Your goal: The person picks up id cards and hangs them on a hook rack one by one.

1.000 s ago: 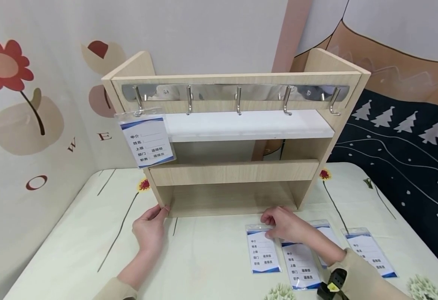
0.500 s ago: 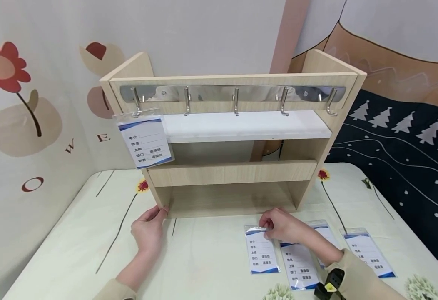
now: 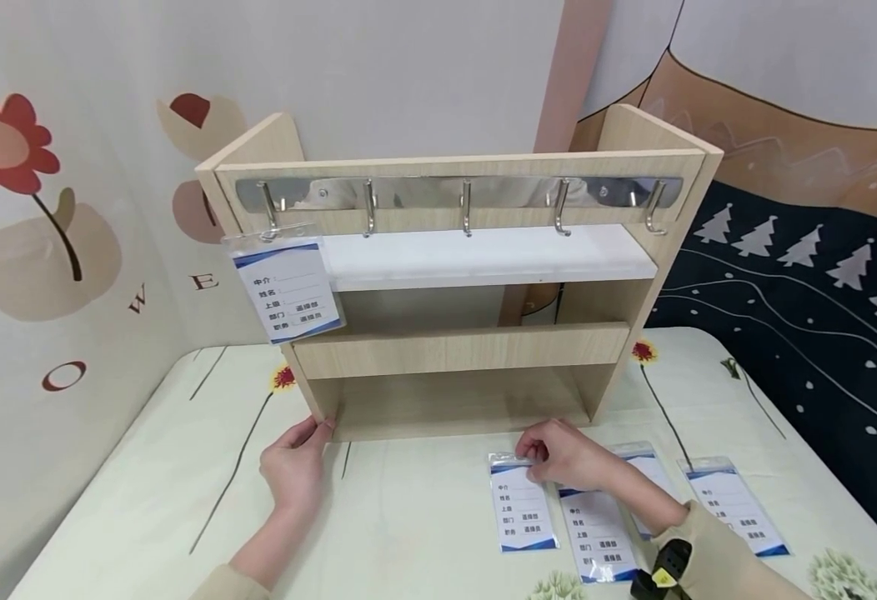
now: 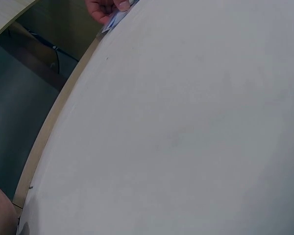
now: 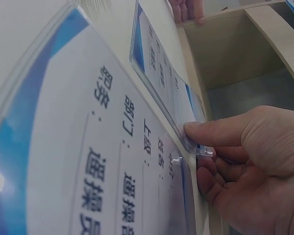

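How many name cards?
5. One card hangs on the leftmost hook; four cards lie on the table: one pinched by the right hand, one beside it, one partly behind the forearm, one farthest right. Others could be hidden.

R hand (image 5: 259, 161) pinching clear end of far badge (image 5: 161, 78); near badge (image 5: 59, 127) alongside, Chinese txt (image 5: 130, 171) facing up. L hand (image 5: 187, 9) beyond, at wooden shelf (image 5: 230, 41) edge.
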`<state>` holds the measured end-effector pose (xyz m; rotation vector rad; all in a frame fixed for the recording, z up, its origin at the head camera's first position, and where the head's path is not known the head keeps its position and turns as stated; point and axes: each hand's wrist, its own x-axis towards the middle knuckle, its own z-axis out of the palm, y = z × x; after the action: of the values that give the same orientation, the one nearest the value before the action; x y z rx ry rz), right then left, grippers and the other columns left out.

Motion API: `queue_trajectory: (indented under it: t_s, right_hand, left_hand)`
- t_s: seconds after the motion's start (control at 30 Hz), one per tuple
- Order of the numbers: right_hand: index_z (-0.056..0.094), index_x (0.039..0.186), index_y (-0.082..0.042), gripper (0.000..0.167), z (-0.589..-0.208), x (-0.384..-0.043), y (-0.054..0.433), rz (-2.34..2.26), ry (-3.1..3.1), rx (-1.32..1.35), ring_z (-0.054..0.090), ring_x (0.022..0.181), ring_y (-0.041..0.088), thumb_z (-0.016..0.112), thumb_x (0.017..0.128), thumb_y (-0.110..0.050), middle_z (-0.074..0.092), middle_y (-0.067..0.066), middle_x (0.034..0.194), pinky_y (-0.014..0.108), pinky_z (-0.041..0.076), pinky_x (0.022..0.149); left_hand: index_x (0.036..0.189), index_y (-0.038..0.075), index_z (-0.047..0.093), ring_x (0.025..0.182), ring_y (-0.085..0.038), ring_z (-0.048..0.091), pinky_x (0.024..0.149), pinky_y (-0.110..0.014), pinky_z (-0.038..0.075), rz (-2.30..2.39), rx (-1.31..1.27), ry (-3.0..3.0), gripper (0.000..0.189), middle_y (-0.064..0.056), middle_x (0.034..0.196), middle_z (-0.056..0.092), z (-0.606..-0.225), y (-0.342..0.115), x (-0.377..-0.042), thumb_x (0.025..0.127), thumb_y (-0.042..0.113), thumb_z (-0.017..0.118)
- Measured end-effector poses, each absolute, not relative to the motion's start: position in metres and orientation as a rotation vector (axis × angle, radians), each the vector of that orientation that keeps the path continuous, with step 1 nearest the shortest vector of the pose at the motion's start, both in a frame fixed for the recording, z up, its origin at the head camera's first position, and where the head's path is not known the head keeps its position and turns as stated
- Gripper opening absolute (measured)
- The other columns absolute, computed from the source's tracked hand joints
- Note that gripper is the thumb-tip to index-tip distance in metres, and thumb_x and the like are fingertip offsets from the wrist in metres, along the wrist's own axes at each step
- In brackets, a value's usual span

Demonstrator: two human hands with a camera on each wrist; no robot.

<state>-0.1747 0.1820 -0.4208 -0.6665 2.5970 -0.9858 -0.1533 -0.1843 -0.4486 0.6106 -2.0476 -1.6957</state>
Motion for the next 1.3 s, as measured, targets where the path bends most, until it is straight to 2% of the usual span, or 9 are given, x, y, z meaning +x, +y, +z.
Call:
queue_trajectory:
  t_s: [0.47,0.93,1.3]
  right_hand:
    - [0.066,0.104,-0.006,0.028,-0.4261,-0.1733,0.1843,-1.032,2.61,-0.674,0.053,0.086,0.018,0.08,0.082,0.005,0.059,-0.003,0.092,0.027,0.048,0.074]
    - [0.063,0.104,-0.007,0.026,-0.4298,-0.1731,0.1821,-1.135,2.583,-0.792,0.055,0.081,0.013,0.074,0.086,0.009,0.06,-0.004,0.088,0.025,0.05,0.07]
    - [0.066,0.107,-0.007,0.024,-0.4238,-0.1731,0.1762,-1.276,2.716,-0.772,0.062,0.091,0.017,0.071,0.09,0.009,0.065,-0.002,0.097,0.029,0.056,0.08]
  left_hand:
    - [0.118,-0.004,0.074,0.077,0.014,0.062,0.07,-0.008,0.052,-1.69,0.599,-2.052,0.03,-0.022,0.114,0.073,-0.4501,-0.1856,-0.1535,0.094,0.013,0.075]
    - [0.116,-0.007,0.074,0.075,0.012,0.064,0.068,-0.009,0.053,-1.714,0.602,-2.015,0.03,-0.022,0.11,0.074,-0.4486,-0.1851,-0.1537,0.092,0.01,0.076]
    - [0.116,-0.006,0.074,0.076,0.013,0.063,0.069,-0.009,0.053,-1.713,0.6,-2.027,0.029,-0.021,0.11,0.073,-0.4498,-0.186,-0.1541,0.092,0.011,0.076]
